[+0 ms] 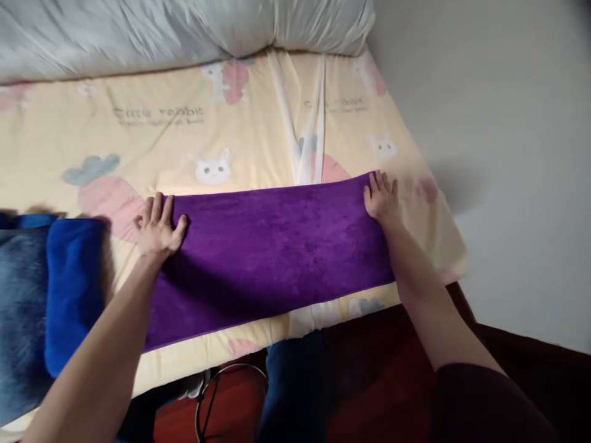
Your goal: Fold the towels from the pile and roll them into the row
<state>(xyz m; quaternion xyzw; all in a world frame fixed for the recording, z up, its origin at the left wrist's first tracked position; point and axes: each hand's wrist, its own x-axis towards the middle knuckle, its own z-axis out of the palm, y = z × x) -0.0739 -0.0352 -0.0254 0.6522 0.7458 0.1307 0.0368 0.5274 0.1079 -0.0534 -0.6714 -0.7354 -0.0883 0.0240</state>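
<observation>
A purple cloth (277,246) lies as a long flat strip across the bed, near its front edge. My left hand (159,227) rests with spread fingers on the cloth's far left corner. At the far right corner, my right hand (382,195) lies on the cloth's edge, fingers apart. Neither hand grips anything. A dark shadow falls on the cloth beside my left hand.
The bed sheet (161,141) has rabbit and carrot prints. Folded blue cloth (74,289) and grey-blue cloth (21,307) lie at the left. A grey quilt (184,31) spans the back. A wall (508,154) stands right. Below is a reddish floor (369,381).
</observation>
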